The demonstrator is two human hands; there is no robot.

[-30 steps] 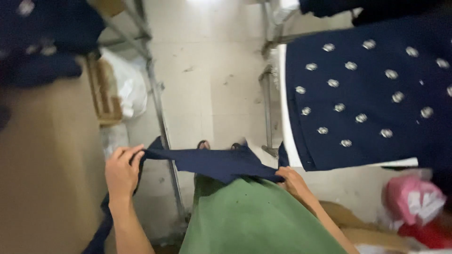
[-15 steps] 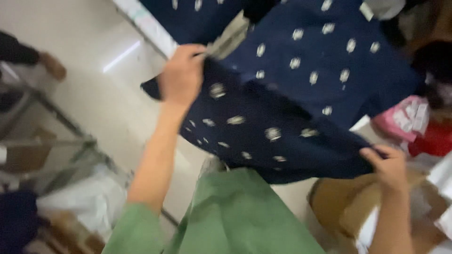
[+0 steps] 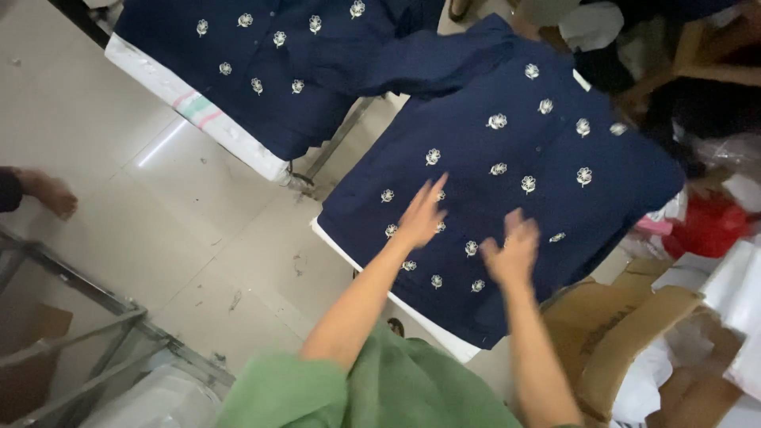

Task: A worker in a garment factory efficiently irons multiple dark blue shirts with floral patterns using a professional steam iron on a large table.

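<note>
Risk first, going L to R: navy garment (image 3: 507, 174) with white flower motifs lies spread over a white-edged board (image 3: 380, 285), and its lower-left edge overhangs the board's rim above the tiled floor (image 3: 158, 222). My guess is a sideways sweep of the palms could drag the cloth off that edge, since neither hand grips it. Pushing unevenly could also bunch a crease in around the embroidered flowers. Farther right, cardboard box (image 3: 626, 317) sits just beside the board w/ white wrapping spilling out, and the hem on that side might catch or drape into it if the cloth shifts that way.

Hands now. Left hand (image 3: 420, 214) is spread wide, fingers straight and fanned, holding nothing; it's over the lower-left part of the garment, either skimming the cloth or just above it. Motion blur means I can't tell which. Right hand (image 3: 514, 252) is also unclenched, fingers loosely splayed and a bit curled, nothing in its grasp; it's over the cloth near the bottom hem, contact again unclear b/c of blur. Both forearms reach out from a green sleeve (image 3: 317, 388).

Second navy garment (image 3: 277, 71), same flower pattern, lies on another board to the upper left, well apart from both hands. At far left, another person's bare foot (image 3: 51, 194) rests on the floor.
</note>
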